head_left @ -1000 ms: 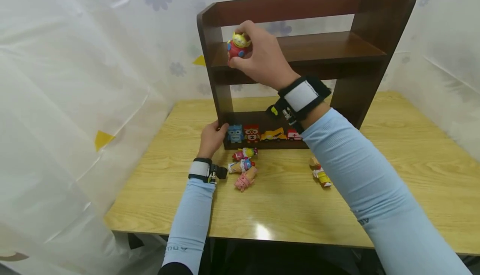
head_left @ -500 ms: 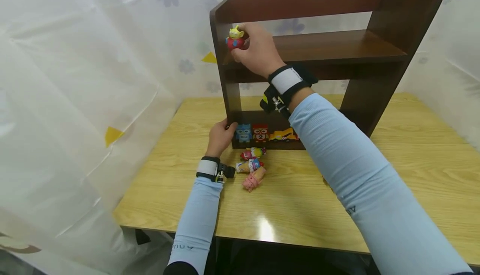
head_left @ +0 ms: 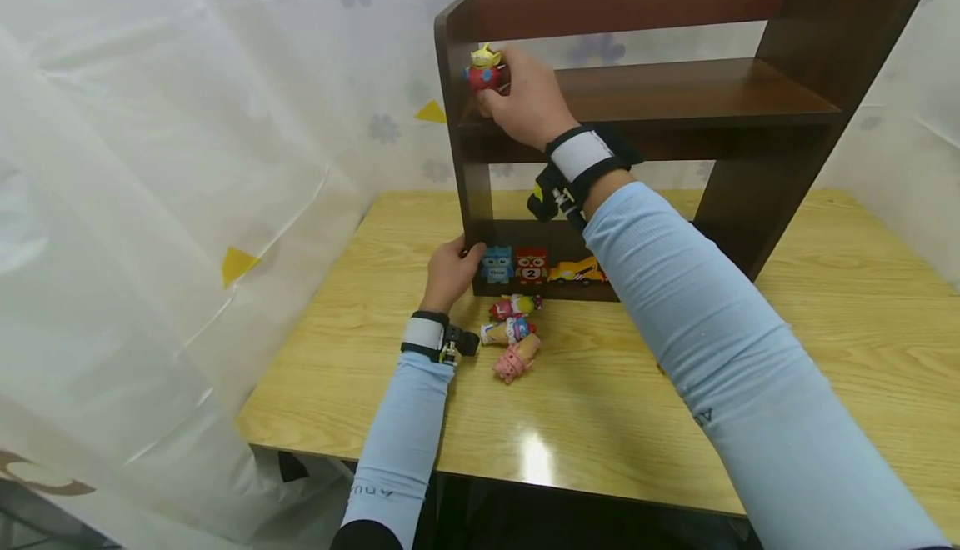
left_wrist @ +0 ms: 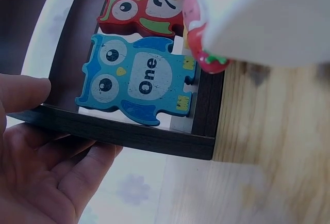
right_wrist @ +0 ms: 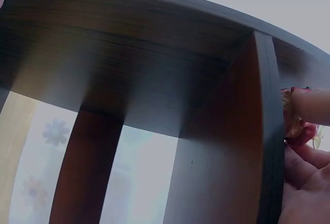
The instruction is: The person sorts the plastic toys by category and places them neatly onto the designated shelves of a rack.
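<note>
My right hand (head_left: pixel 528 98) pinches a small toy figurine (head_left: pixel 483 71) with a yellow, pointy-eared head and a red body with blue spots. It holds the figurine at the left end of the upper shelf of a dark brown wooden rack (head_left: pixel 697 92). In the right wrist view, fingers and figurine (right_wrist: pixel 294 121) show beside the shelf board's edge. Lower down, my left hand (head_left: pixel 452 271) grips the rack's left side panel, thumb inside and fingers outside (left_wrist: pixel 85 175). Close to that thumb stands a blue owl block (left_wrist: pixel 136 79) marked "One".
Beside the blue owl on the bottom shelf are a red owl block (head_left: pixel 532 265) and a yellow digger block (head_left: pixel 576 271). Before the rack, several figurines lie on the wooden table (head_left: pixel 600 417), among them a pink one (head_left: pixel 516 358). My right sleeve covers part of the table.
The right hand has brought the figurine from in front of the rack in to the upper shelf's left end. The head view has swung left. The left hand keeps its grip.
</note>
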`<state>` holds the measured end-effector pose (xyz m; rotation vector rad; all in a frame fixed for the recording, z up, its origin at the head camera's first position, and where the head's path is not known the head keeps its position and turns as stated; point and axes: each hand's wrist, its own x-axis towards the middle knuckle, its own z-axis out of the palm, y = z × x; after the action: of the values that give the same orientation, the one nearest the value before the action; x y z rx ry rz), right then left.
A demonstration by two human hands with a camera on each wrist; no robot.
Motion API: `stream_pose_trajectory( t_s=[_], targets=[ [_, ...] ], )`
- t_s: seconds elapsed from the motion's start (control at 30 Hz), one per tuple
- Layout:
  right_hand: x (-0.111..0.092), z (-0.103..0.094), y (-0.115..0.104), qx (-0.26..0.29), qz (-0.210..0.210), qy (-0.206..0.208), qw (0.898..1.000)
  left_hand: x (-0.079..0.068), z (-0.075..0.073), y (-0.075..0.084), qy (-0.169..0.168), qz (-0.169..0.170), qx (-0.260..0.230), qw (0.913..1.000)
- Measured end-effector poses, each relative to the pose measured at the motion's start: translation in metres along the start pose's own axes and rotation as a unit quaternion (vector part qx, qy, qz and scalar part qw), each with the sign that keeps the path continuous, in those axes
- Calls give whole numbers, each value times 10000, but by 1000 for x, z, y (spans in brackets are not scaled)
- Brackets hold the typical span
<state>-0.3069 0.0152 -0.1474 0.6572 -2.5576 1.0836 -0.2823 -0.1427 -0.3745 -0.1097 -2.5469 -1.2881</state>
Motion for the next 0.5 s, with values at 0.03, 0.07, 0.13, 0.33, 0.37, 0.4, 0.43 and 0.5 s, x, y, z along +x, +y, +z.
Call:
stream_pose_trajectory(
  t_s=[0.03,0.07,0.13,0.33,0.37,0.4,0.43,0.5],
  targets=[
    [0,0,0,-13,26,-35,10000,0,0,0,-2,3,3,10000],
    [0,0,0,-26,42,-63,10000,0,0,0,-5,-5,1,10000],
    [-1,1,1,-8,92,-112,9999,-1,0,-1,-7,-24,0,10000],
    [-7,-2,4,234,284,45,9993,-1,-2,-2,-2,26,60,10000],
    [-9,-2,5,287,276,145,9991,-1,-3,-3,3,42,67,10000],
    [-11,-2,6,344,234,273,9988,-1,-3,-3,10,54,74,10000],
    [-13,-3,7,385,177,418,9982,0,-3,-3,21,68,81,9999],
    [-18,-3,10,501,49,702,9963,0,-3,-3,-2,82,75,9999]
  ],
)
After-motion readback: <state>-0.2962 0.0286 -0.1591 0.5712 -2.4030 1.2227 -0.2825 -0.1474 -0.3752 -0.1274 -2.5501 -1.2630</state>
